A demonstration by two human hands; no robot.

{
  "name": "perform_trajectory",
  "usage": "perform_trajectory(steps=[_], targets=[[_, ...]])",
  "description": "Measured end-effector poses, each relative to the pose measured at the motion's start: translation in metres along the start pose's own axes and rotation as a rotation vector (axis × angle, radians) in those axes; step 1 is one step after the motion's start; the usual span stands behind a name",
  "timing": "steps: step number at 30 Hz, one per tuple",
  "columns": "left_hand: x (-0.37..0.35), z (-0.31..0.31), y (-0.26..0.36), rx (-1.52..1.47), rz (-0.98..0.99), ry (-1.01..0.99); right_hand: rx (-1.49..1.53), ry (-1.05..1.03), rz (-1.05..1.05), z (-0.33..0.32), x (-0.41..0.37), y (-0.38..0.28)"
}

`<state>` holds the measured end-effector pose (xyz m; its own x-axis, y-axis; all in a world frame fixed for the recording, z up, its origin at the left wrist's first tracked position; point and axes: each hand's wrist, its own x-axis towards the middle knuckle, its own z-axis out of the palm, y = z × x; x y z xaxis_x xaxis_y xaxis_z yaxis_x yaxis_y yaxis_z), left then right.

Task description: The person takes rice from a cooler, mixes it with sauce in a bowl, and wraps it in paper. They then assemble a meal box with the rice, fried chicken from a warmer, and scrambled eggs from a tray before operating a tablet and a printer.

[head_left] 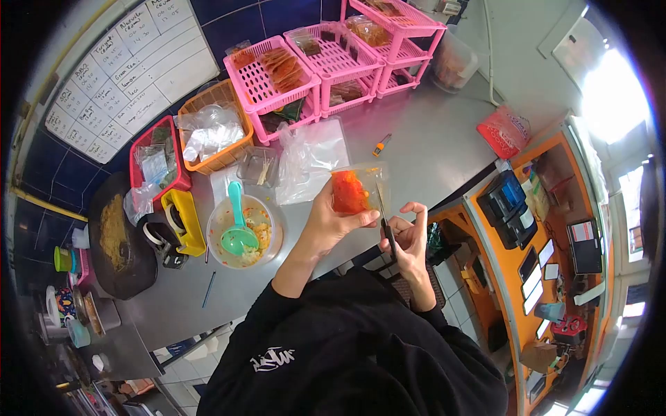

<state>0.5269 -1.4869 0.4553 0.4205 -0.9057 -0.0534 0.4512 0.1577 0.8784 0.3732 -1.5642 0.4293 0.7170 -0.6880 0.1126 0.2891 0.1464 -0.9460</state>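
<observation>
My left hand holds up a small clear plastic bag with orange-red food inside, just above the steel counter. My right hand grips a pair of scissors, whose blades point up against the bag's right edge. Both black sleeves reach in from the bottom of the view.
A bowl with a green spoon sits left of my hands, next to a yellow tape dispenser. Loose clear bags, pink baskets, an orange basket and a red basket line the back. A small cutter lies on the counter.
</observation>
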Motion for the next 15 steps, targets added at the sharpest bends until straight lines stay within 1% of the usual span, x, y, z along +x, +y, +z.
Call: perform_trajectory(steps=[4,7,10,13,15], targets=[[0.0,-0.002,0.0,-0.013,-0.005,-0.008,-0.014,0.017,0.02,0.002,-0.002,0.003],[0.001,-0.011,-0.02,0.006,0.036,-0.062,0.015,0.052,-0.025,0.007,0.0,0.005],[-0.001,-0.008,-0.013,-0.058,-0.022,-0.036,-0.037,0.083,0.016,0.005,0.0,0.013],[0.001,-0.018,-0.024,0.136,0.038,-0.075,0.047,0.079,-0.003,0.012,0.004,0.011],[-0.002,-0.018,-0.027,0.054,-0.009,-0.074,0.027,0.088,0.007,0.01,0.006,0.013]])
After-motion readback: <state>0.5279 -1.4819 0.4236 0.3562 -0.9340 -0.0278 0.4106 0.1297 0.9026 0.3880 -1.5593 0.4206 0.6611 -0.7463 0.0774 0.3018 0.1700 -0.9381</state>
